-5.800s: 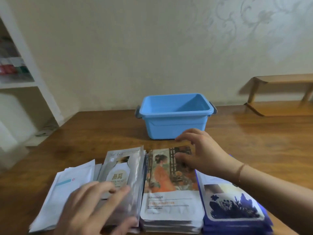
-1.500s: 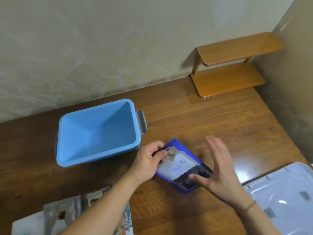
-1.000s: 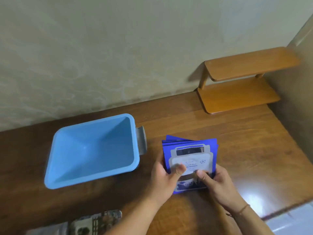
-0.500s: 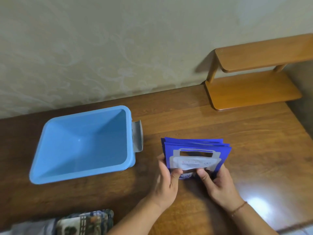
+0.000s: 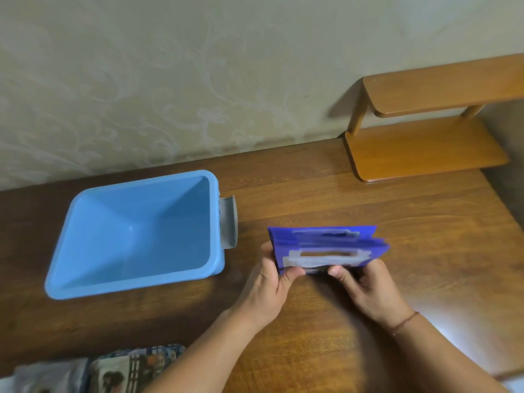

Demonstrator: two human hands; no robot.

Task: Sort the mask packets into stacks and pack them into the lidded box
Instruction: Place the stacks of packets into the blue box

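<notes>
Step in hand: squaring the stack of blue mask packets (image 5: 326, 248), judged as the last tidy-up before it went into the blue box (image 5: 136, 234).
Where the packets were: held upright on edge above the wooden table (image 5: 397, 222), just right of the box and clear of its grey latch handle (image 5: 228, 222); whether the lower edge touched the table could not be told.
State of the stack: uneven, the rear packets stood higher and stepped to the right.
How to do it well: likely tap the lower edge on the table until the edges lined up, keep both thumbs on the front face, then carry it left over the rim and lower it flat against one wall, leaving room for the other stacks (image 5: 99, 373).
Left hand: the left hand (image 5: 272, 282) pinched the lower left corner, thumb on the front, fingers hidden behind.
Right hand: the right hand (image 5: 368, 287) pinched the lower right part, thumb in front, knuckles curled; a thin cord showed at the wrist.
Box: open and bare inside, no lid in view.
</notes>
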